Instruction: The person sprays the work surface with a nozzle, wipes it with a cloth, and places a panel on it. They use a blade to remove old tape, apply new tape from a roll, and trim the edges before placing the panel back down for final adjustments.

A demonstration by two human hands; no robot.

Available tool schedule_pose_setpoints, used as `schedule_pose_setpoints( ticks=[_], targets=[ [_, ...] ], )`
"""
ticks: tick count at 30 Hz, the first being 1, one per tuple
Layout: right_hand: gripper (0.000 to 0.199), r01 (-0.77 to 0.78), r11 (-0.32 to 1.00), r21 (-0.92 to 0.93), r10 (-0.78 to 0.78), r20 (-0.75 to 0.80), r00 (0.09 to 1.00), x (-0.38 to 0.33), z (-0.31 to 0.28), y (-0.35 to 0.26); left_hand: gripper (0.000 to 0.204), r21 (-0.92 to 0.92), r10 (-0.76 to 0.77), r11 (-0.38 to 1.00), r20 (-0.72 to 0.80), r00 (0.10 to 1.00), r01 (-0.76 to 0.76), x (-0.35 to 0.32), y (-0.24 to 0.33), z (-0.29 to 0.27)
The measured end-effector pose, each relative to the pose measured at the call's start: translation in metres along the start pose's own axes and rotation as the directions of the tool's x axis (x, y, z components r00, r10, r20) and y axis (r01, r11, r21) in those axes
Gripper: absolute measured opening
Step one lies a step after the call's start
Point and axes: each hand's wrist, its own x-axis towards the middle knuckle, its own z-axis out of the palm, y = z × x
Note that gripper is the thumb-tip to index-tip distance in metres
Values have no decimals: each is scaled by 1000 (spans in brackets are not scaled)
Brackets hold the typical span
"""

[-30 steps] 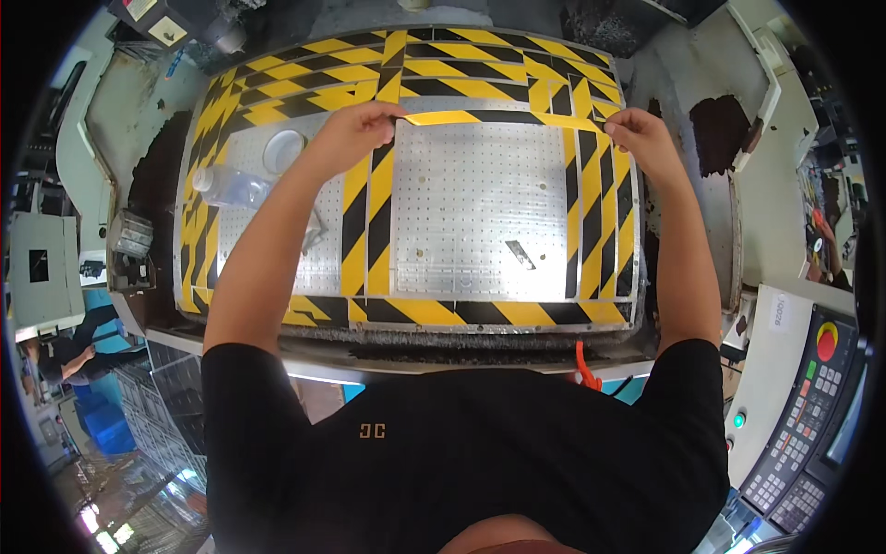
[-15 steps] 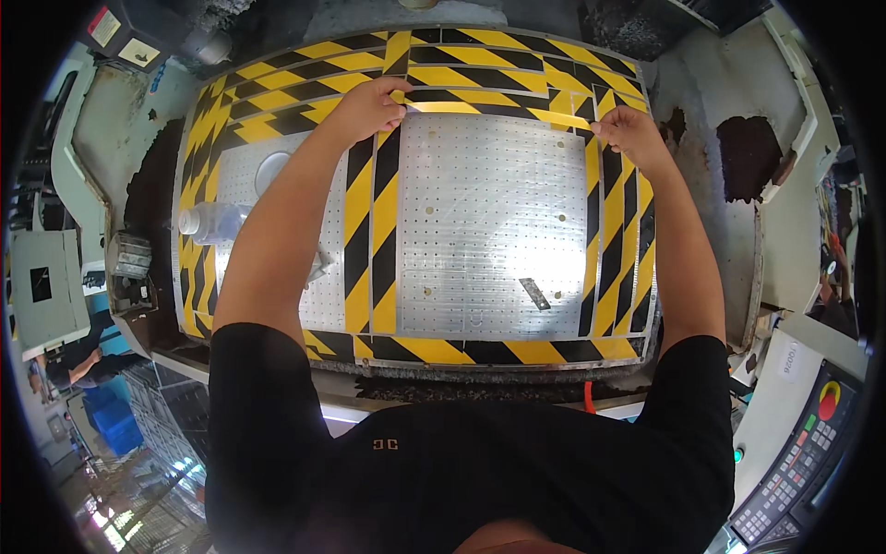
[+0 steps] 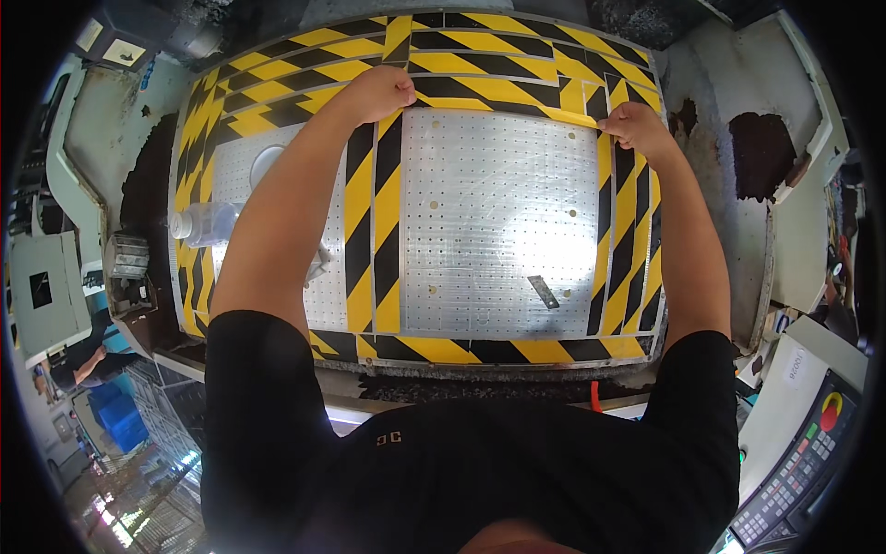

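A strip of black-and-yellow hazard tape (image 3: 503, 104) stretches between my two hands along the far edge of the perforated metal plate (image 3: 494, 212). At its left end my left hand (image 3: 380, 94) is closed, fingers curled on the tape. My right hand (image 3: 637, 129) pinches the right end between thumb and finger. Beyond the strip, more rows of hazard tape (image 3: 480, 64) cover the plate. I cannot tell whether the strip's middle touches the surface. The held ends are mostly hidden by my fingers.
A small flat metal piece (image 3: 544, 292) lies on the plate. A clear plastic bottle (image 3: 208, 223) lies at left, near a round disc (image 3: 268, 166). A control panel (image 3: 798, 462) with a red button stands at lower right. Rusty machine walls flank the plate.
The strip has turned from edge-on to flatter, showing more of its striped face. My left fingers are curled more tightly, and the whole view has shifted slightly.
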Motion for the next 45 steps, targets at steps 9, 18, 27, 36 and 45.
schedule_pose_setpoints(
  ticks=[9, 18, 27, 36, 45],
  targets=[
    [20, -18, 998, -58, 15, -52, 999, -3, 6, -10, 16, 32, 10, 999, -44, 999, -9, -5, -7, 3],
    [29, -15, 997, -72, 15, -2, 1000, 8, 2, -3, 18, -14, 37, 999, -86, 996, -38, -6, -11, 9],
    [30, 61, 990, -130, -66, -35, 997, 4, 3, 2, 20, 79, 136, 989, -177, 975, -124, -13, -9, 17],
    [32, 161, 968, -194, -173, -42, 984, 18, 5, 15, 23, 68, 135, 990, -272, 953, -121, -13, -16, 25],
    [27, 84, 980, -180, -112, -150, 982, 21, 14, 18, 21, 114, 85, 992, -215, 973, -62, -13, -10, 23]
  ],
)
